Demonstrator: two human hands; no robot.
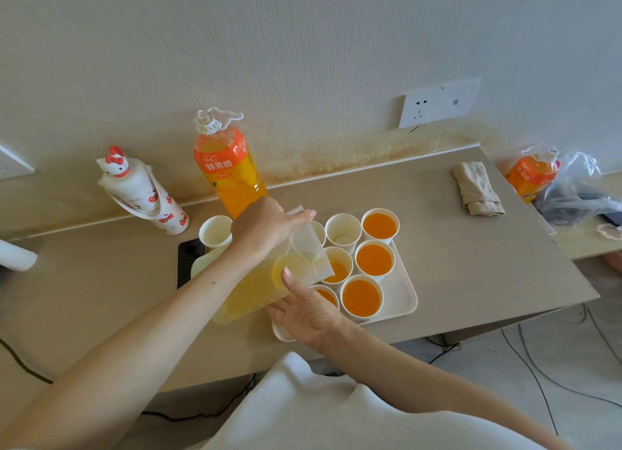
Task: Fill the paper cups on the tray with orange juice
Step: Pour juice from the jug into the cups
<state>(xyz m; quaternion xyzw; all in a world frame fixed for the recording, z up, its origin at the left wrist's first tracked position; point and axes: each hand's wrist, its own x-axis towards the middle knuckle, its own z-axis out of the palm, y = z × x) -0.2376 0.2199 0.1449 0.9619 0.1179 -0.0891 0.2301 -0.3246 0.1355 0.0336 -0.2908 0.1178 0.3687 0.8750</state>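
Observation:
A white tray [405,298] on the table holds several paper cups. Three on its right side [379,226] [374,260] [361,297] are full of orange juice. A clear plastic pitcher [269,281] with juice is tilted over a middle cup [338,269], which is partly filled. My left hand [266,229] grips the pitcher from above. My right hand [303,306] supports the pitcher from below with spread fingers and covers part of a filled front cup [328,295]. One back cup [343,231] holds almost no juice.
A large orange juice bottle [229,170] stands behind the pitcher. An empty paper cup [215,231] sits off the tray to the left, by a dark phone [188,258]. A cat-topped white bottle [141,194] lies at the left, a folded cloth [476,189] at the back right.

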